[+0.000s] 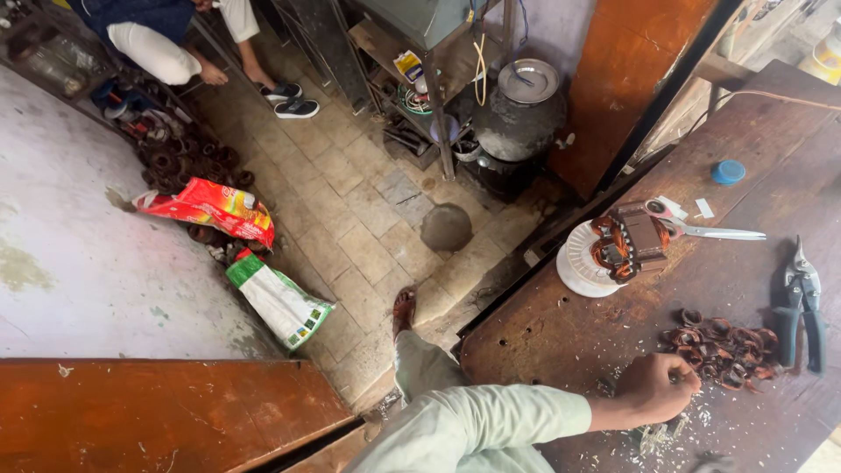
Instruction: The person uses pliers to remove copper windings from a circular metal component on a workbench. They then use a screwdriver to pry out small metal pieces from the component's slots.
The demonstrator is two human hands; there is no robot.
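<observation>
hand (653,388) fisted, touching copper coils (723,344)

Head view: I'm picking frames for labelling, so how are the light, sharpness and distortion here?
Head view: soft, even daylight, no hard shadows or glare; wide-angle bending tilts the wooden bench and floor tiles toward the edges; the motor stator, scissors and cutters read fairly sharp; the one visible hand, beside the copper wire scraps, is slightly soft; which hand it is cannot be told.

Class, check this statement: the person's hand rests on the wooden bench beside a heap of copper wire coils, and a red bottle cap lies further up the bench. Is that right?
Not quite. The head view shows the bottle cap is blue, not red. The rest holds: the hand rests on the wooden bench beside the copper wire coils.
</observation>
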